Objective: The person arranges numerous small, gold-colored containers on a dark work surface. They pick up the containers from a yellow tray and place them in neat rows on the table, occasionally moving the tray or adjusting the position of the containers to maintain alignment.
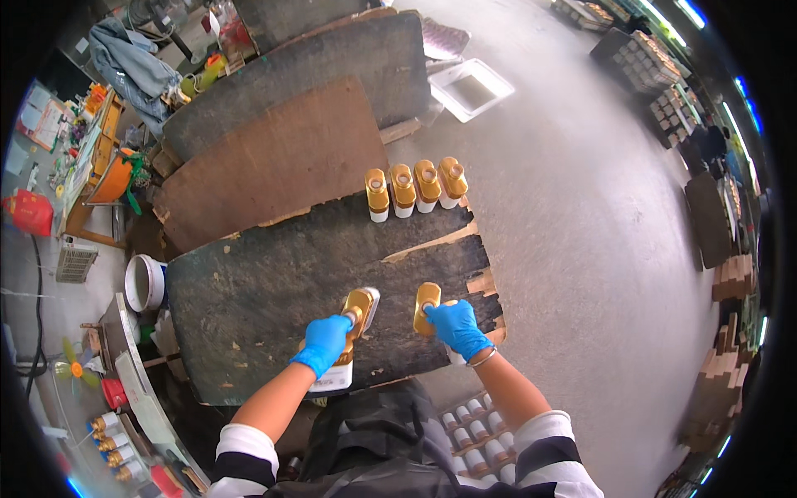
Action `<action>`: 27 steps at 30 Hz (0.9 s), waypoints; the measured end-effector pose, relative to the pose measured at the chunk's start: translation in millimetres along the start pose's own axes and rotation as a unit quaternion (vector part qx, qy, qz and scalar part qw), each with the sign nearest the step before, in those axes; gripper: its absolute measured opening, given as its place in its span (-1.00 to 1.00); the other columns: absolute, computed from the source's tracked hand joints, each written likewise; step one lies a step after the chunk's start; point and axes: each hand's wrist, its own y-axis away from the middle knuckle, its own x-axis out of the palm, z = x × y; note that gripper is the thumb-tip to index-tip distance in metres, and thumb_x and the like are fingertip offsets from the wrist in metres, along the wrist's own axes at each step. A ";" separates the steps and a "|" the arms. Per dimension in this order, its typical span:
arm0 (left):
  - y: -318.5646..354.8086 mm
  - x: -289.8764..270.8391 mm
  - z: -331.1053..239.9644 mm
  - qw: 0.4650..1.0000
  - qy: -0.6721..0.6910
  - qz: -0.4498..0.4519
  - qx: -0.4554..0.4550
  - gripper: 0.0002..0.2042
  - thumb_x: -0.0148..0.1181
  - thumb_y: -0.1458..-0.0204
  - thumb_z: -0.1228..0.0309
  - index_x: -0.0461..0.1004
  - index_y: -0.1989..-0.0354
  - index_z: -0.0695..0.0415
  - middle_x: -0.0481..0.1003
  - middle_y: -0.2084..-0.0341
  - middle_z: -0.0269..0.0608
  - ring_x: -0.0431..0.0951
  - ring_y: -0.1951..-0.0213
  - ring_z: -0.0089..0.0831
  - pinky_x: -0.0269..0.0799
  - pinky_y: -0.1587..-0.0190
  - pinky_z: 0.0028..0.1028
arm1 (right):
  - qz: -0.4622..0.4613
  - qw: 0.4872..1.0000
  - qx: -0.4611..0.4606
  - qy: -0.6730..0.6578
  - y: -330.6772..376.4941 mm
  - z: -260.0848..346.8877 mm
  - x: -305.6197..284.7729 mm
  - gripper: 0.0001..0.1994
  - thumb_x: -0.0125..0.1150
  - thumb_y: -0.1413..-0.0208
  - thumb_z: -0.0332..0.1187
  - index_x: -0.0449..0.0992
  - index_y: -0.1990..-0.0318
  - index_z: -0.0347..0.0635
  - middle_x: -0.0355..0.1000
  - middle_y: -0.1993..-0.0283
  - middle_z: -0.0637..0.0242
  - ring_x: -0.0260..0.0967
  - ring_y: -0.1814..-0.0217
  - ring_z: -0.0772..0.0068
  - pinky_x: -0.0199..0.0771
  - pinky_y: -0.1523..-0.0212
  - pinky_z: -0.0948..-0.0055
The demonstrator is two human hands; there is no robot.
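While gripped, gold bottle (pixel 427 305) under right hand (pixel 459 329) fingers

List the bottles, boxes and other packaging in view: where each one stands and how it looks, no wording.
Gold bottle: left hand, white base, tilted.
Second gold bottle: right hand.
Four gold-and-white bottles: row on board's far edge.
White-capped bottles: crate below right arm.
White tray: floor, square, empty.
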 end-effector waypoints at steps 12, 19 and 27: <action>-116.6 36.1 -87.5 0.988 -0.108 0.023 0.108 -0.70 -0.11 -0.15 0.22 0.50 0.27 0.16 0.54 0.32 0.06 0.55 0.29 -0.01 0.43 0.20 -0.17 | 0.009 0.944 -0.215 0.251 -78.3 -56.0 -15.6 -0.88 0.15 -0.03 -0.28 0.50 0.30 -0.03 0.47 0.56 0.19 0.47 0.52 0.16 0.43 0.54 0.26; -106.6 35.8 -87.9 0.995 -0.070 0.045 0.059 -0.70 -0.14 -0.19 0.23 0.48 0.21 0.15 0.53 0.36 0.08 0.56 0.33 0.01 0.46 0.24 -0.15 | 0.043 0.990 -0.032 0.131 -64.8 -60.5 -6.3 -0.70 0.13 -0.09 -0.13 0.54 0.38 -0.22 0.51 0.51 0.18 0.49 0.48 0.19 0.45 0.48 0.35; -88.5 47.2 -46.9 0.958 -0.194 -0.070 0.197 -0.65 0.07 -0.07 0.39 0.37 -0.07 0.00 0.51 0.45 -0.02 0.54 0.49 -0.11 0.48 0.44 -0.25 | 0.047 0.981 0.155 -0.107 -40.2 -60.0 -10.8 -0.59 0.14 -0.08 0.02 0.54 0.44 -0.22 0.49 0.52 0.22 0.45 0.49 0.27 0.42 0.38 0.36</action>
